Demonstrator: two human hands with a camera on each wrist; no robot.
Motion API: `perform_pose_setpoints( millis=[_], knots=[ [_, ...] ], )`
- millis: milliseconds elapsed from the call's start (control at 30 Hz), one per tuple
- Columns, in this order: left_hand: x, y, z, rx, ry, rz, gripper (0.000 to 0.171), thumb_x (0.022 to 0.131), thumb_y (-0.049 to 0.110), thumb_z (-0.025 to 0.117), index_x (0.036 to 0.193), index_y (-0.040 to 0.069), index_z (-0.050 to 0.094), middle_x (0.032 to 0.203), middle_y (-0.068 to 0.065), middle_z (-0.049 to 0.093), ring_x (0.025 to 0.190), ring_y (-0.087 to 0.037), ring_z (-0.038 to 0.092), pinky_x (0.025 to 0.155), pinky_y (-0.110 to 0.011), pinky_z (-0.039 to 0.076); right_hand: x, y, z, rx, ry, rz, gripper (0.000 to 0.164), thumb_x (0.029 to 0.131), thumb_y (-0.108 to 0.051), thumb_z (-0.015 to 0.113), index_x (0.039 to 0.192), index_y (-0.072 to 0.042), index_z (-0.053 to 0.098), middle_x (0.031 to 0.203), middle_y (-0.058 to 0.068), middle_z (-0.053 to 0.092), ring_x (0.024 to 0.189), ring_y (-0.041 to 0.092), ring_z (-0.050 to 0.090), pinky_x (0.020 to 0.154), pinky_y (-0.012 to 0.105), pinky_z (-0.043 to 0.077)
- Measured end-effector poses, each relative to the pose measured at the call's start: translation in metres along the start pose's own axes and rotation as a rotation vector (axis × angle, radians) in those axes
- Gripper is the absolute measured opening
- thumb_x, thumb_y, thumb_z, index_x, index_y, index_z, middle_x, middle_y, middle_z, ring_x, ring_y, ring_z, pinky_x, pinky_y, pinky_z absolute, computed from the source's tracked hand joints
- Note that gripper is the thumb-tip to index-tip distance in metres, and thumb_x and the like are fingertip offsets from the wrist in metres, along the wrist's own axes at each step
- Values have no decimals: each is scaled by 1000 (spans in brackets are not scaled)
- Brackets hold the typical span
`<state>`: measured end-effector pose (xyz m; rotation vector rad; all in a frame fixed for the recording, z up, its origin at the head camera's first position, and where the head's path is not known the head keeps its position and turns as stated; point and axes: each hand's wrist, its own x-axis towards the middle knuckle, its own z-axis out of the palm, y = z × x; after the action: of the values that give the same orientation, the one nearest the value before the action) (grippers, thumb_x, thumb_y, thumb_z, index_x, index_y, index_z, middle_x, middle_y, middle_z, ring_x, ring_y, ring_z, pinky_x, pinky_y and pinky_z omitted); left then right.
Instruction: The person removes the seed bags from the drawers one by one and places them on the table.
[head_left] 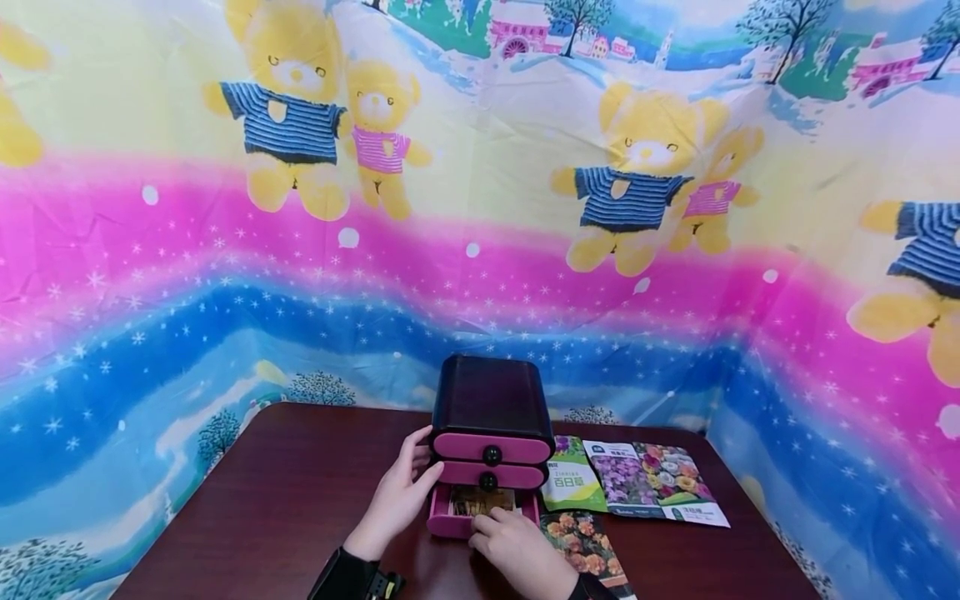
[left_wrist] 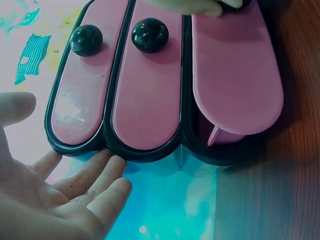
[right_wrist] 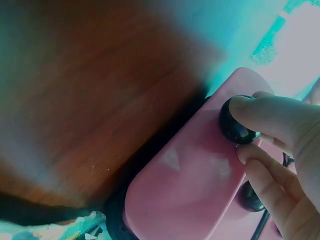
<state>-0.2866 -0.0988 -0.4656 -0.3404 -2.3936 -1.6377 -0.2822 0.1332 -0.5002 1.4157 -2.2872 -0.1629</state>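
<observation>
A small black drawer cabinet [head_left: 491,396] with three pink-fronted drawers stands on the table. Its bottom drawer [head_left: 448,525] is pulled out, and a brownish, patterned item [head_left: 480,500] shows inside. My right hand [head_left: 517,546] is at that drawer's front. In the right wrist view, its thumb and fingers pinch the round black knob [right_wrist: 235,125]. My left hand [head_left: 401,492] is at the cabinet's left side. Seen from the left wrist, its fingers are extended and spread, with fingertips right at the black casing [left_wrist: 145,156] beside the upper two drawers.
Right of the cabinet lie flower seed packets: a green-and-white zinnia one [head_left: 573,487], a purple-flowered one [head_left: 621,479] and a mixed-colour one [head_left: 675,479]. An orange-flowered packet [head_left: 581,542] lies nearer, partly behind the right hand. A printed bear curtain [head_left: 480,283] hangs behind the dark wooden table [head_left: 285,500].
</observation>
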Motion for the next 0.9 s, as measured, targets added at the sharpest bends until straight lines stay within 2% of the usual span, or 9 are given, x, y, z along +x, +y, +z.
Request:
perform_pose_setpoints(
  millis=[167,367,633,900],
  knots=[
    [1,-1,0,15,1,-7,57,104,26,60,155,19,36,138,-17,58,130,-37,54,108,-56,43,-4,-5,-4,-21,20,-44,11,91,-17,74,98,-25,77,98,-11,64,83,4,56,68,15,46],
    [0,-2,1,15,1,-8,57,104,26,60,155,19,36,139,-18,57,131,-37,53,109,-56,43,-8,-9,-6,-47,6,-70,6,92,-23,73,95,-27,76,99,-11,65,87,4,58,70,15,49],
    [0,-1,1,13,7,-16,58,104,25,61,155,20,36,138,-17,57,131,-36,53,109,-56,43,-11,-10,-7,-13,17,-93,5,93,-21,73,94,-25,76,100,-10,66,87,4,57,71,15,48],
    [-2,1,1,12,-1,7,57,104,27,61,155,19,37,138,-20,57,131,-39,53,109,-58,42,-10,-10,-9,-13,24,-120,5,92,-20,73,94,-24,76,98,-10,64,85,4,55,69,14,46]
  ],
)
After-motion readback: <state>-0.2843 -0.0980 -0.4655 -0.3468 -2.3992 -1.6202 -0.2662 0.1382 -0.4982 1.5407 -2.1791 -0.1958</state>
